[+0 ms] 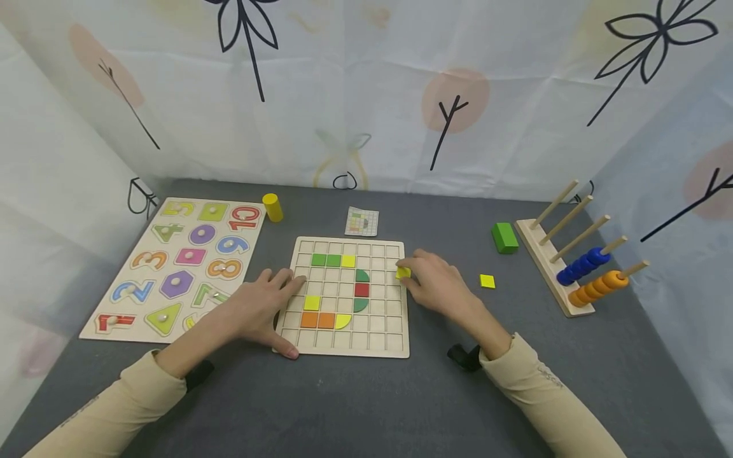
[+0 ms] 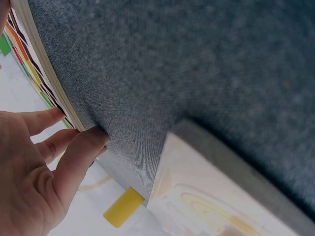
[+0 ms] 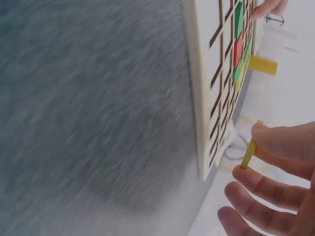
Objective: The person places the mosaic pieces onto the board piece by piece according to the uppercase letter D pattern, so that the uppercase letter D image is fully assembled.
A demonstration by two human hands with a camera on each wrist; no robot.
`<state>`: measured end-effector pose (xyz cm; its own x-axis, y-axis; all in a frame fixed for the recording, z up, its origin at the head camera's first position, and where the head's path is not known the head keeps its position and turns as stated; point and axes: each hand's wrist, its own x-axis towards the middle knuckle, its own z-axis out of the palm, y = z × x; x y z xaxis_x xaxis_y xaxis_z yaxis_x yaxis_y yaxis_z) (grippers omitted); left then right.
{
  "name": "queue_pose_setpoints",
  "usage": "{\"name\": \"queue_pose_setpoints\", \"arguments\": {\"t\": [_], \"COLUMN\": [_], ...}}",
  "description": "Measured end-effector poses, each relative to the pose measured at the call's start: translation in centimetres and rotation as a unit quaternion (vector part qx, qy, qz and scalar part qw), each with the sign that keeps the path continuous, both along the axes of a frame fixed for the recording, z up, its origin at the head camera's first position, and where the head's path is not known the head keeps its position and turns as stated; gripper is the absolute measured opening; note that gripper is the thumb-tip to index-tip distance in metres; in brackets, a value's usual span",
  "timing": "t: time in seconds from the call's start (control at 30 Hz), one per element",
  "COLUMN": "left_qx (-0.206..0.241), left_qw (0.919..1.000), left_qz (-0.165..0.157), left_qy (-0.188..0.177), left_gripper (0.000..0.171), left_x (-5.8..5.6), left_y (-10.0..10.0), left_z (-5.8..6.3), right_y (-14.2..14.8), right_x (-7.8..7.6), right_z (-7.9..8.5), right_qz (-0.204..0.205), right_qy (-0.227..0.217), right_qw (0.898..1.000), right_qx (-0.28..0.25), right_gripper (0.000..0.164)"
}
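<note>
A wooden grid board (image 1: 380,331) lies in the middle of the table, with green, yellow, red and orange tiles in some of its squares. My right hand (image 1: 438,283) pinches a yellow square tile (image 3: 250,153) between thumb and fingers, at the board's right edge in the head view. My left hand (image 1: 258,312) rests at the board's left edge, fingers spread, fingertips on the rim and thumb near the lower left corner. In the left wrist view those fingers (image 2: 81,152) touch the side of the board.
On the left lies a number and shape puzzle (image 1: 191,273), with a yellow cylinder (image 1: 272,208) behind it. A small pattern card (image 1: 362,222) sits behind the board. To the right are a loose yellow tile (image 1: 487,281), a green block (image 1: 504,238) and a peg stand (image 1: 552,273) with blue and orange beads.
</note>
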<state>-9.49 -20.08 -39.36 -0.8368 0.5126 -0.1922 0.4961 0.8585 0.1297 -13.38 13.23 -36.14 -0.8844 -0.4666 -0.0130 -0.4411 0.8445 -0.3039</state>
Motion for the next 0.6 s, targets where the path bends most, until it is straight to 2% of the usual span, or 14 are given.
{"name": "queue_pose_setpoints", "arguments": {"t": [0.3, 0.6], "left_qx": [0.001, -0.002], "left_qw": [1.0, 1.0], "left_qz": [0.0, 0.0], "left_qy": [0.0, 0.002], "left_gripper": [0.135, 0.136], "left_x": [0.0, 0.0], "left_y": [0.0, -0.1], "left_z": [0.0, -0.1], "right_y": [-3.5, -7.0], "right_x": [-0.1, 0.1], "right_z": [0.1, 0.3], "right_qz": [0.028, 0.07], "right_qy": [-0.023, -0.039], "right_qw": [0.999, 0.996], "right_qx": [0.002, -0.026], "right_gripper": [0.031, 0.029]}}
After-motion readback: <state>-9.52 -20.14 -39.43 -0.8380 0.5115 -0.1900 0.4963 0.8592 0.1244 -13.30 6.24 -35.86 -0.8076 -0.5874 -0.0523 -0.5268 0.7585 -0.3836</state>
